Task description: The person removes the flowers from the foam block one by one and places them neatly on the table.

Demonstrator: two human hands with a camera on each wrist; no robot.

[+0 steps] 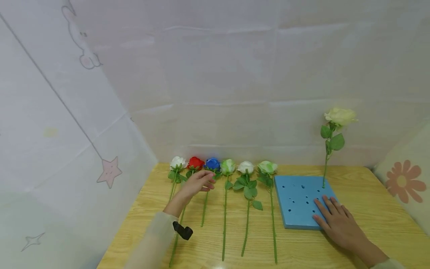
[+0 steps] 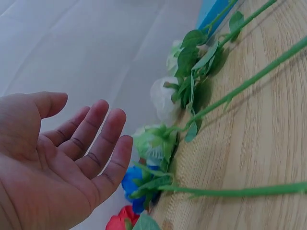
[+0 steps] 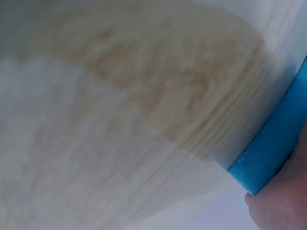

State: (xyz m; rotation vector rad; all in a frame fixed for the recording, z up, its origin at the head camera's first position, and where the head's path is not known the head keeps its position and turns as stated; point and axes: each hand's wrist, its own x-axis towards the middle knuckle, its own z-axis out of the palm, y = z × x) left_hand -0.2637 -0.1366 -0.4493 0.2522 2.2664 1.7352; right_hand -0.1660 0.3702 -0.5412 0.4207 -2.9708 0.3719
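Observation:
My left hand [image 1: 199,183] hovers over the stems near the blue rose [image 1: 212,164] and red rose [image 1: 196,163], its fingers relaxed and holding nothing; the left wrist view shows the palm bare. Flat on the blue foam board [image 1: 295,218] rests my right hand [image 1: 342,226], fingers spread along its near right corner. A pale yellow rose [image 1: 340,117] stands upright with its stem in a hole at the board's far right. In a row lie a white rose [image 1: 178,163], a green-white rose [image 1: 228,167], another white rose [image 1: 246,167] and another green-white rose [image 1: 267,167].
The wooden table [image 1: 201,246] meets a pale cloth wall [image 1: 218,74] behind the flower heads. Long green stems point toward the near edge. Several small holes dot the board. Patterned cloth [image 1: 403,179] also stands at the right side.

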